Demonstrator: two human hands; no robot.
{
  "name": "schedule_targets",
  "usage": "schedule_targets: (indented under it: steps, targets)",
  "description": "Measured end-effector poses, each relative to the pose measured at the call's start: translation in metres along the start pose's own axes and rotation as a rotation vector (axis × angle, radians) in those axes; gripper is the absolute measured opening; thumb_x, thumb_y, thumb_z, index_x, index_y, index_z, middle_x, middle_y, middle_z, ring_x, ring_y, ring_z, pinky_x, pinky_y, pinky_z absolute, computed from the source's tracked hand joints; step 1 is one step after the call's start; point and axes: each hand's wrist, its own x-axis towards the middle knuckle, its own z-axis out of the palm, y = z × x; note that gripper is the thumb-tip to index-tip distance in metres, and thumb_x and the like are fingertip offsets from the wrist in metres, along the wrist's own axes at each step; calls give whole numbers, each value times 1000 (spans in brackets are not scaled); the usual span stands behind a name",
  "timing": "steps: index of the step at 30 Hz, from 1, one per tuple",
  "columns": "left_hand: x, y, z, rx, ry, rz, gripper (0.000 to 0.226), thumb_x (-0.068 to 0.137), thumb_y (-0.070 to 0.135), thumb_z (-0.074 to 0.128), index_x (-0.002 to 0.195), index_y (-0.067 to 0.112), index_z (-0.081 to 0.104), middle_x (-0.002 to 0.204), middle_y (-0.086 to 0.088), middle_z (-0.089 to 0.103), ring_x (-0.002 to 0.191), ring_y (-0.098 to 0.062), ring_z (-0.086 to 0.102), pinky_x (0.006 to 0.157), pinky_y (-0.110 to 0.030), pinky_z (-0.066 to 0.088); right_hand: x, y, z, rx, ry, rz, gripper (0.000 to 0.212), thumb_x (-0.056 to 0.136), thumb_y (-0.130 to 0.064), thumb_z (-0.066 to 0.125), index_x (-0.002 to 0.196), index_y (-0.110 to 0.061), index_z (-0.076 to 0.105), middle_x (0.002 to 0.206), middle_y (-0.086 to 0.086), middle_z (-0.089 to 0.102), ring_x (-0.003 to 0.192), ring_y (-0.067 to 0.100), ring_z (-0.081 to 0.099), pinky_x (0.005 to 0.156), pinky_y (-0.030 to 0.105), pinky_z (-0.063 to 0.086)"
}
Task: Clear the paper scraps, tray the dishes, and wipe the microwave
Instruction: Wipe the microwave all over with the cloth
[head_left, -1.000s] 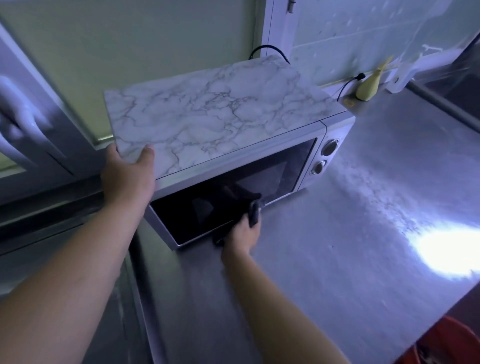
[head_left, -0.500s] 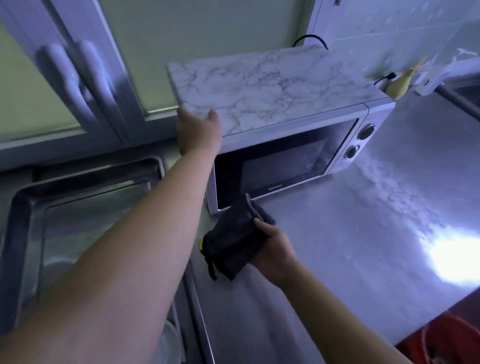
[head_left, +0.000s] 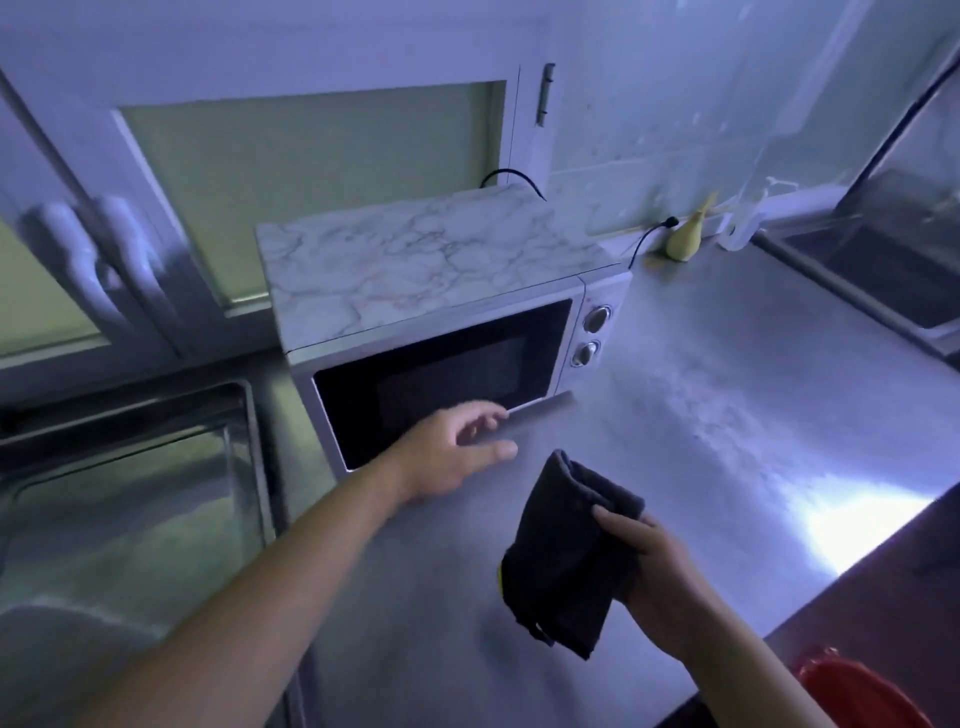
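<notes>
A silver microwave (head_left: 592, 291) with a marble-patterned top and a dark glass door stands on the steel counter against the wall. Its door is closed. My left hand (head_left: 452, 457) hovers in front of the door's lower edge, fingers spread and relaxed, holding nothing. My right hand (head_left: 649, 566) grips a dark grey cloth (head_left: 561, 551) that hangs folded above the counter, in front of the microwave and to the right of my left hand.
A steel sink basin (head_left: 130, 499) lies left of the microwave. The steel counter (head_left: 753, 415) stretches right, with a glare patch. A yellow item (head_left: 685, 239) and a black cable stand by the wall. A red container (head_left: 862, 691) shows at the bottom right.
My left hand has left the microwave's top left corner and come down in front of the door. My right hand has drawn the cloth back from the door toward me.
</notes>
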Motion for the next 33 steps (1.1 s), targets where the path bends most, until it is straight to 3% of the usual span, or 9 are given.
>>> schedule_targets:
  steps: [3, 6, 11, 15, 18, 20, 25, 30, 33]
  targets:
    - [-1, -2, 55, -269, -222, -165, 58, 70, 37, 84, 123, 25, 64, 122, 0, 68, 115, -11, 62, 102, -27, 48, 17, -21, -28, 20, -75, 7, 37, 80, -19, 66, 116, -16, 73, 116, 17, 72, 106, 34, 70, 74, 38, 61]
    - [7, 9, 90, -452, -85, -204, 51, 72, 19, 84, 115, 3, 63, 113, -13, 70, 107, -20, 65, 98, -31, 52, 38, -46, -54, -54, -125, -27, 32, 77, -22, 69, 108, -17, 75, 114, 16, 73, 106, 32, 70, 81, 43, 58]
    - [39, 47, 136, -505, 24, -211, 56, 75, 7, 80, 128, 3, 59, 128, -22, 64, 119, -30, 63, 105, -45, 49, 69, -82, -112, -97, -293, -80, 36, 76, -23, 78, 110, -12, 75, 112, 17, 73, 108, 32, 68, 75, 36, 58]
    - [60, 69, 161, -807, 45, -183, 57, 80, 0, 74, 133, -1, 53, 131, -28, 59, 119, -35, 60, 99, -42, 50, 81, -107, -150, 132, -667, -134, 60, 84, -25, 74, 135, 0, 55, 130, 25, 62, 119, 38, 61, 91, 42, 53]
    - [73, 84, 177, -903, 21, -163, 58, 83, 4, 71, 138, 1, 51, 134, -24, 59, 123, -38, 56, 101, -43, 47, 85, -117, -151, 199, -842, -125, 66, 84, -24, 75, 136, 7, 49, 132, 31, 58, 119, 42, 59, 96, 47, 51]
    - [84, 93, 186, -849, 138, -235, 56, 80, 9, 76, 132, 1, 56, 130, -23, 63, 120, -39, 60, 101, -43, 49, 89, -117, -149, 220, -760, -17, 70, 75, -29, 84, 129, 5, 57, 129, 36, 58, 115, 46, 60, 94, 51, 52]
    - [105, 105, 197, -555, 490, -397, 52, 66, 19, 86, 110, 6, 63, 105, -11, 76, 99, -25, 73, 88, -35, 56, 109, -113, -144, 67, -419, -3, 34, 73, -23, 82, 105, -13, 76, 109, 26, 72, 99, 39, 71, 74, 38, 60]
    - [124, 110, 180, -301, 667, -331, 18, 86, 9, 76, 101, 13, 67, 96, -3, 75, 88, -11, 68, 75, -12, 49, 143, -118, -137, 42, -140, -114, 18, 90, -14, 68, 90, -29, 77, 90, 9, 77, 87, 27, 74, 74, 41, 60]
    - [135, 119, 134, -82, 729, -170, 6, 91, 14, 70, 94, 19, 71, 88, 4, 74, 81, -6, 64, 74, -10, 47, 169, -136, -133, -39, 81, -288, 14, 92, -26, 64, 85, -36, 70, 63, -2, 60, 52, 12, 55, 48, 34, 48]
